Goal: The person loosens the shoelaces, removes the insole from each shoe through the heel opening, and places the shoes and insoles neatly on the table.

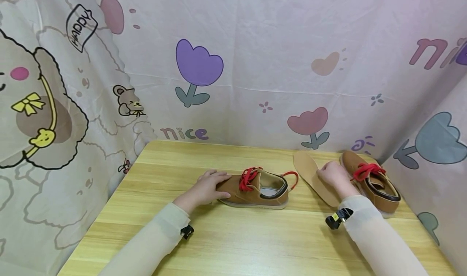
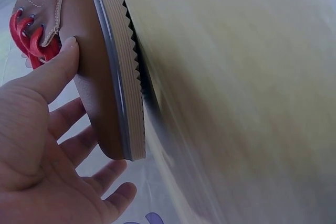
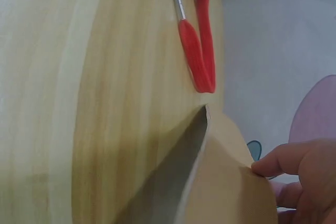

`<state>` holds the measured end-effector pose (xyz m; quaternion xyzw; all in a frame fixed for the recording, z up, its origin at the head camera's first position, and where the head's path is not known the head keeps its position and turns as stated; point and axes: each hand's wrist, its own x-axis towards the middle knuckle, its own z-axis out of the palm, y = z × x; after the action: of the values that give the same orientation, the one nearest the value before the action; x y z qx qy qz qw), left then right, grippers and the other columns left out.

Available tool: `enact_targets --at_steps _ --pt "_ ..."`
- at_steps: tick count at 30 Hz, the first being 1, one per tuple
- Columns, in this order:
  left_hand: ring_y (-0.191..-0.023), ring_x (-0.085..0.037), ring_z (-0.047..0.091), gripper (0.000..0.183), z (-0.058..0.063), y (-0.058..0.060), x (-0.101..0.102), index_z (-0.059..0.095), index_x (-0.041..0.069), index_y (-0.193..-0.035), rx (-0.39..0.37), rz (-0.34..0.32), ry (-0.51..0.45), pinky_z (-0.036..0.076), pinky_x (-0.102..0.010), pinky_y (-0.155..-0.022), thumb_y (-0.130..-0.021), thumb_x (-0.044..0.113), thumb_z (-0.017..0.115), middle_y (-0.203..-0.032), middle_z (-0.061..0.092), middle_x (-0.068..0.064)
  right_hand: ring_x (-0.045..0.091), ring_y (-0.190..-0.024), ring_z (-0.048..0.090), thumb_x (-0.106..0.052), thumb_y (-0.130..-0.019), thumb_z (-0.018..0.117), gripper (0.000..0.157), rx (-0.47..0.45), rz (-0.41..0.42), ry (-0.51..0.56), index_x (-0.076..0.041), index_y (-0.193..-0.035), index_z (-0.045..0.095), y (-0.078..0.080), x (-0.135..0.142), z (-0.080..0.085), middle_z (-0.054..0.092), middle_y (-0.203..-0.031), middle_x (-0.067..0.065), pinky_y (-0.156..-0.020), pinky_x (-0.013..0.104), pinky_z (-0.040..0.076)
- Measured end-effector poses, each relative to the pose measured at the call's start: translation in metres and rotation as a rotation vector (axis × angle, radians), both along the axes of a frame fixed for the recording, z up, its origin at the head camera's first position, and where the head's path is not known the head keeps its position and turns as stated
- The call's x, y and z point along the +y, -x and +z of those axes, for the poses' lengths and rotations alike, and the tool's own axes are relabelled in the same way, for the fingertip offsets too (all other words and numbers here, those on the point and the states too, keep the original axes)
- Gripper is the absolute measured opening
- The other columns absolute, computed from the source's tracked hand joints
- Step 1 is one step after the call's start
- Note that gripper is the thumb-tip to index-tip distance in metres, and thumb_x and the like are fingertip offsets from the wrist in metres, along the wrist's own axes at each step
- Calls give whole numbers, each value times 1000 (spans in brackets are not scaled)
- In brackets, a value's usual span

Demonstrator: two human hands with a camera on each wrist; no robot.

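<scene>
A brown shoe (image 1: 251,191) with red laces (image 1: 249,178) sits sideways on the table, its toe pointing left. My left hand (image 1: 208,189) grips that toe; in the left wrist view the thumb (image 2: 60,69) presses the upper while the fingers reach round the far side. To the right, my right hand (image 1: 333,174) pinches the edge of a tan insole (image 1: 308,166). The right wrist view shows the insole (image 3: 226,182) with one edge raised off the wood, casting a shadow. Part of the insole is hidden behind the right hand.
A second brown shoe (image 1: 383,191) with a red bow stands at the table's right edge, just beyond the right hand. A red lace end (image 3: 197,56) with a metal tip lies near the insole. Printed curtain (image 1: 237,65) hangs behind the wooden table (image 1: 255,239).
</scene>
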<state>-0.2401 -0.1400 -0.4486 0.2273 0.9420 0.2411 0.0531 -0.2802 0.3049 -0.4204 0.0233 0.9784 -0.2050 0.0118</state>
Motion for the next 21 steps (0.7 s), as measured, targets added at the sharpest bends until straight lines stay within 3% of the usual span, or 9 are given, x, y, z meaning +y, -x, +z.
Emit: enact_targets --at_steps 21 --pt "-143 -44 29 67 -2 1 0 54 15 -146 7 -3 0 23 -65 -112 -88 39 76 -153 45 -11 22 -58 43 -20 -86 56 34 -123 36 -53 -15 -57 42 2 -3 -13 41 -60 3 -56 32 35"
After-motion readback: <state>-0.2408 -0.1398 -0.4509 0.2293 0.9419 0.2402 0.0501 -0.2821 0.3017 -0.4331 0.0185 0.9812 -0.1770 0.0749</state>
